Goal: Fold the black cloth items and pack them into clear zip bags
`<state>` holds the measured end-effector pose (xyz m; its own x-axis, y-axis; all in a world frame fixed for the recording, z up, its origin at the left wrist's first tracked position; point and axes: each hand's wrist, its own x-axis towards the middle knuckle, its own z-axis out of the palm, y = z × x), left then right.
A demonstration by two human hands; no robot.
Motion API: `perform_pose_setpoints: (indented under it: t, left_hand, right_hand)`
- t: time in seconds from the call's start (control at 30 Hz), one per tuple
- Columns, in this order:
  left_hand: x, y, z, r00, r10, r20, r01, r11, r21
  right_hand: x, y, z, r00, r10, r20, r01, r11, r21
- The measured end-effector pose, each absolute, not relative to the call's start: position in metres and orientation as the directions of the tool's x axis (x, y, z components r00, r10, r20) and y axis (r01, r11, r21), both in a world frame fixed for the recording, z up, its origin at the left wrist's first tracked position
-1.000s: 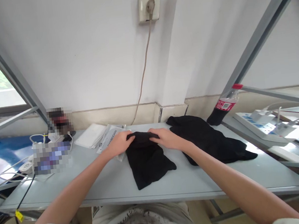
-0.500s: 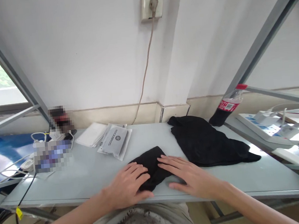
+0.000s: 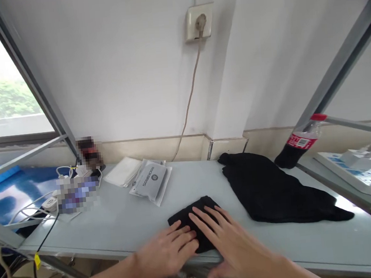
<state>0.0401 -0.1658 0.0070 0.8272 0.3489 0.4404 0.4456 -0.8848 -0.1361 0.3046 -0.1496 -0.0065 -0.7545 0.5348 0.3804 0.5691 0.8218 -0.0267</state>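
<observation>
A small folded piece of black cloth lies near the front edge of the grey tabletop. My left hand rests on its near left part, fingers slightly bent and pointing right. Across its right part lies my right hand, palm down, fingers stretched out and thumb apart. Both hands press on the cloth without gripping it, and they hide its right and near parts. To the right spreads a larger black fabric piece, apart from the folded one.
Behind the cloth lie a packed ROCKBROS bag and white plastic bags. A cola bottle leans at the back right against the frame. White cables and a charger are at the left. A cord hangs from a wall socket.
My right hand has moved further over the folded cloth, with its fingers now straighter. The cloth looks flatter and more rectangular. The whole view has shifted slightly.
</observation>
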Motion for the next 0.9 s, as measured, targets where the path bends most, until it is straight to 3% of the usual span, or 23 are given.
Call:
perform_pose_setpoints:
  t: [0.13, 0.27, 0.37, 0.47, 0.53, 0.6, 0.67, 0.7, 0.77, 0.9]
  left_hand:
    - [0.03, -0.142, 0.031, 0.851, 0.375, 0.368, 0.425, -0.903, -0.062]
    - [0.029, -0.125, 0.045, 0.821, 0.419, 0.388, 0.459, -0.888, -0.013]
    - [0.028, -0.11, 0.055, 0.765, 0.482, 0.426, 0.492, -0.865, 0.095]
    - [0.012, -0.082, 0.073, 0.608, 0.65, 0.455, 0.586, -0.755, 0.295]
    - [-0.012, -0.055, 0.086, 0.338, 0.808, 0.482, 0.756, -0.538, 0.372]
    - [-0.042, -0.028, 0.093, 0.11, 0.872, 0.476, 0.908, -0.283, 0.31]
    - [-0.072, -0.007, 0.09, -0.037, 0.926, 0.377, 0.987, -0.024, 0.156]
    - [-0.085, 0.0, 0.085, -0.063, 0.96, 0.274, 0.996, 0.044, 0.073]
    - [-0.102, 0.007, 0.07, -0.077, 0.977, 0.196, 0.997, 0.07, 0.042]
    - [-0.11, 0.006, 0.046, -0.094, 0.98, 0.173, 0.996, 0.094, 0.005]
  right_hand:
    - [0.29, -0.152, -0.009, -0.741, 0.57, 0.355, 0.583, 0.809, -0.08]
    - [0.275, -0.139, 0.011, -0.641, 0.698, 0.318, 0.636, 0.716, -0.289]
    - [0.267, -0.117, 0.037, -0.605, 0.773, 0.191, 0.631, 0.612, -0.477]
    - [0.271, -0.082, 0.059, -0.616, 0.782, 0.093, 0.509, 0.486, -0.71]
    - [0.281, -0.056, 0.067, -0.573, 0.819, -0.037, 0.425, 0.258, -0.868]
    - [0.292, -0.034, 0.067, -0.5, 0.84, -0.211, 0.277, -0.075, -0.958]
    - [0.298, -0.019, 0.062, -0.412, 0.86, -0.301, 0.095, -0.288, -0.953]
    - [0.299, -0.015, 0.058, -0.361, 0.876, -0.32, 0.012, -0.339, -0.941]
    - [0.298, -0.01, 0.048, -0.266, 0.907, -0.326, -0.119, -0.367, -0.923]
    - [0.292, -0.009, 0.034, -0.228, 0.925, -0.305, -0.244, -0.357, -0.902]
